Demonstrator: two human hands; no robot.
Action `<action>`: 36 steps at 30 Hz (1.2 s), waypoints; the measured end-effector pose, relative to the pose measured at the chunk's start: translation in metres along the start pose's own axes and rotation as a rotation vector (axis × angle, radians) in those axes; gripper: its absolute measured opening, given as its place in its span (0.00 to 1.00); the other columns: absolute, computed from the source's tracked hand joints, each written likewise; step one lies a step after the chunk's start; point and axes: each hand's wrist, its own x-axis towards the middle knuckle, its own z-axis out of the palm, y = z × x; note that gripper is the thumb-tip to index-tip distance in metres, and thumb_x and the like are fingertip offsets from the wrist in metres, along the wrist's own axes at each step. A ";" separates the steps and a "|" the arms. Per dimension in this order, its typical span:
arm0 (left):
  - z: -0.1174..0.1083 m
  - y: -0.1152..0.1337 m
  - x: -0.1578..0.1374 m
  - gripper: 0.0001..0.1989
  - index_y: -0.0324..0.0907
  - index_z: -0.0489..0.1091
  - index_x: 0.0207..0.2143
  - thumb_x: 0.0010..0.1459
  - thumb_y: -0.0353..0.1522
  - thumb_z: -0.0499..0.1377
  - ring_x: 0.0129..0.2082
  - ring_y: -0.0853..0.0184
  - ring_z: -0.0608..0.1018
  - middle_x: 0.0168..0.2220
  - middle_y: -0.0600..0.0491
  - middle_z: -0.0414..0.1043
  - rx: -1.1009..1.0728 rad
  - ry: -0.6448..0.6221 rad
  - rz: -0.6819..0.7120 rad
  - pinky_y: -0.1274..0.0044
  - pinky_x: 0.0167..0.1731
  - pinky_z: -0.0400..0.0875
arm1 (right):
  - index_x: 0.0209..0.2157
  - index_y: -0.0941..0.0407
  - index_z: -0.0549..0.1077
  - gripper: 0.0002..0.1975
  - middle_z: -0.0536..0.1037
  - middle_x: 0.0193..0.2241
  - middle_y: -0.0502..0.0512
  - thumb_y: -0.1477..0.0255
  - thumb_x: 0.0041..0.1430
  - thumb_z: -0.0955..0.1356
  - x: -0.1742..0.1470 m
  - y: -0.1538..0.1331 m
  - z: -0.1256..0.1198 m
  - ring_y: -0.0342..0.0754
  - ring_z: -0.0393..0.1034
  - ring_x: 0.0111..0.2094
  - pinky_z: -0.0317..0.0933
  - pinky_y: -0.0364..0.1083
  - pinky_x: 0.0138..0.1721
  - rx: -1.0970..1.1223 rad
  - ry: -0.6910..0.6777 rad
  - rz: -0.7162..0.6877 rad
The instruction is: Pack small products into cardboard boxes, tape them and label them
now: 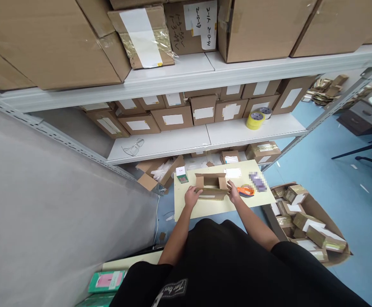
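An open brown cardboard box (209, 194) lies on the pale yellow table (186, 209), its flaps folded outward. My left hand (193, 196) grips its left end near the front flap, thumb on the cardboard. At the opposite end, my right hand (233, 192) holds the right side, fingers bent against it. Just right of that hand is an orange and blue tape dispenser (246, 191). A small green and white box (181, 175) stands at the table's back left. Behind the cardboard box is a white paper label (233, 172), and a blurred purple item (257, 181) lies farther right.
Shelving (173, 142) full of cartons rises beyond the table. Tape rolls (255, 121) and glasses (134, 147) lie on its middle shelf. A large carton of taped parcels (314, 226) stands right; an opened carton (163, 171) is left. Green boxes (106, 281) sit low left, near the wall.
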 end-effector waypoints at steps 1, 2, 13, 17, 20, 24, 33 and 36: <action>0.003 0.002 0.001 0.19 0.46 0.78 0.53 0.60 0.40 0.66 0.46 0.56 0.80 0.47 0.47 0.77 0.015 0.022 -0.029 0.68 0.51 0.73 | 0.51 0.53 0.78 0.32 0.83 0.49 0.62 0.45 0.62 0.61 -0.004 0.002 -0.001 0.54 0.78 0.46 0.71 0.48 0.45 0.037 -0.019 0.025; 0.005 0.003 0.002 0.25 0.46 0.75 0.59 0.60 0.39 0.66 0.47 0.56 0.80 0.48 0.47 0.77 0.025 0.040 -0.061 0.68 0.52 0.73 | 0.55 0.52 0.76 0.33 0.80 0.54 0.62 0.45 0.63 0.59 -0.009 0.005 -0.001 0.54 0.77 0.50 0.71 0.48 0.47 0.067 -0.038 0.047; -0.003 0.016 0.036 0.42 0.54 0.62 0.69 0.54 0.37 0.72 0.67 0.44 0.69 0.79 0.45 0.38 0.009 -0.119 0.079 0.66 0.54 0.72 | 0.75 0.55 0.50 0.52 0.71 0.65 0.66 0.62 0.52 0.71 -0.025 0.031 0.007 0.60 0.68 0.64 0.64 0.59 0.62 -0.213 -0.023 -0.195; 0.006 -0.001 0.034 0.25 0.50 0.70 0.63 0.64 0.35 0.63 0.67 0.51 0.70 0.74 0.45 0.55 0.019 -0.176 0.079 0.64 0.63 0.68 | 0.75 0.56 0.51 0.46 0.70 0.66 0.64 0.66 0.56 0.67 -0.021 0.028 0.011 0.59 0.66 0.66 0.61 0.59 0.65 -0.457 0.002 -0.299; 0.015 -0.015 0.023 0.24 0.50 0.66 0.67 0.71 0.35 0.55 0.69 0.56 0.68 0.70 0.46 0.64 0.008 -0.202 0.065 0.66 0.65 0.66 | 0.71 0.55 0.61 0.38 0.69 0.67 0.63 0.68 0.59 0.65 -0.020 0.026 0.012 0.58 0.64 0.67 0.58 0.58 0.68 -0.586 -0.022 -0.326; 0.022 -0.026 0.008 0.34 0.50 0.62 0.70 0.64 0.38 0.64 0.67 0.53 0.70 0.69 0.45 0.65 0.010 -0.211 0.063 0.64 0.64 0.67 | 0.70 0.55 0.64 0.38 0.73 0.64 0.63 0.66 0.58 0.70 -0.023 0.026 0.014 0.60 0.68 0.64 0.61 0.57 0.66 -0.692 -0.047 -0.232; 0.033 -0.022 0.032 0.34 0.48 0.65 0.68 0.61 0.35 0.68 0.68 0.51 0.70 0.68 0.44 0.65 -0.084 -0.166 0.097 0.63 0.64 0.68 | 0.68 0.55 0.66 0.40 0.75 0.61 0.64 0.67 0.54 0.75 -0.007 0.006 0.028 0.61 0.70 0.63 0.64 0.54 0.64 -0.766 0.019 -0.201; 0.031 -0.020 0.048 0.33 0.46 0.65 0.67 0.61 0.33 0.67 0.66 0.52 0.71 0.68 0.42 0.66 -0.105 -0.166 0.094 0.64 0.65 0.66 | 0.68 0.54 0.67 0.40 0.77 0.59 0.63 0.67 0.54 0.76 0.004 -0.007 0.037 0.60 0.72 0.60 0.65 0.53 0.62 -0.819 0.026 -0.164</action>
